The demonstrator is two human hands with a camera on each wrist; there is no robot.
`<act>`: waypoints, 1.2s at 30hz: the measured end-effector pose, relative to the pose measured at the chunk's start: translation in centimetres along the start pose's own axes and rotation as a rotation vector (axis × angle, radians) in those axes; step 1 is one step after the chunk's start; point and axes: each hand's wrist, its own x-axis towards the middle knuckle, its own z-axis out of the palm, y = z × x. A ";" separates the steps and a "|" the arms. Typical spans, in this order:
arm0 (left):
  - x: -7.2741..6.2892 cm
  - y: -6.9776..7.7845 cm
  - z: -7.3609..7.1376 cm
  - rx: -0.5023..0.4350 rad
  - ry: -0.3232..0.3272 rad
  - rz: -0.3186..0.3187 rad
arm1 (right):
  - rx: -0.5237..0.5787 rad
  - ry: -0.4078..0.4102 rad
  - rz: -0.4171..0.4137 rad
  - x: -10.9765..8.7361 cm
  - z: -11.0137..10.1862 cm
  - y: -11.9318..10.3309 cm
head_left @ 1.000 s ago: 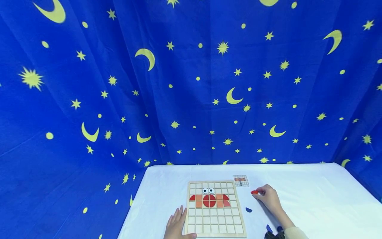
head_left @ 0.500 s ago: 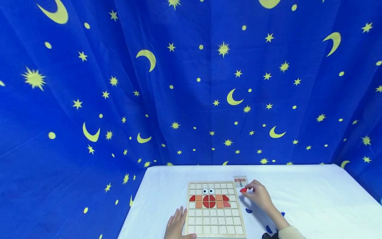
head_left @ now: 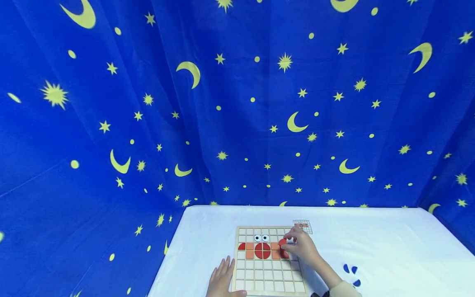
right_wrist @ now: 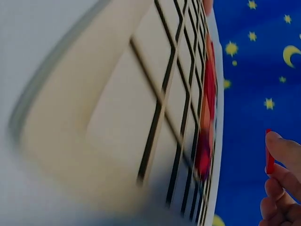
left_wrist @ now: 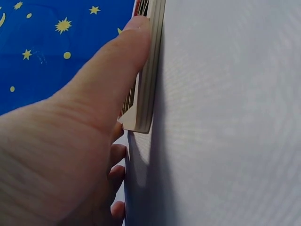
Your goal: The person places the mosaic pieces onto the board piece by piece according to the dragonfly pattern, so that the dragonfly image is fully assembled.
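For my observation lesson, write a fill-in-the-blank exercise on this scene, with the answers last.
1. The pinched piece in the right hand is ____.
2. The hand at the near corner of the wooden board is the person's ____ one.
3. Two round black-and-white pieces on the board look like ____.
4. The loose pieces right of the board are ____.
Missing words: red; left; eyes; blue.

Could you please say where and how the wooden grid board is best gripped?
Probably by the outer frame of the wooden grid board, from its left and right sides: the board lies flat, its edge is thick, and red pieces sit inside the frame.
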 end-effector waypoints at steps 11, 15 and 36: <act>-0.2 0.3 -0.4 0.016 0.002 -0.021 | 0.079 -0.156 -0.058 1.3 3.7 -3.6; -0.3 0.5 -0.5 0.022 0.003 -0.017 | 0.062 -0.194 -0.090 1.6 5.0 -4.2; -0.3 0.6 -0.4 0.102 0.023 0.002 | -0.003 -0.295 -0.125 2.6 10.1 -6.3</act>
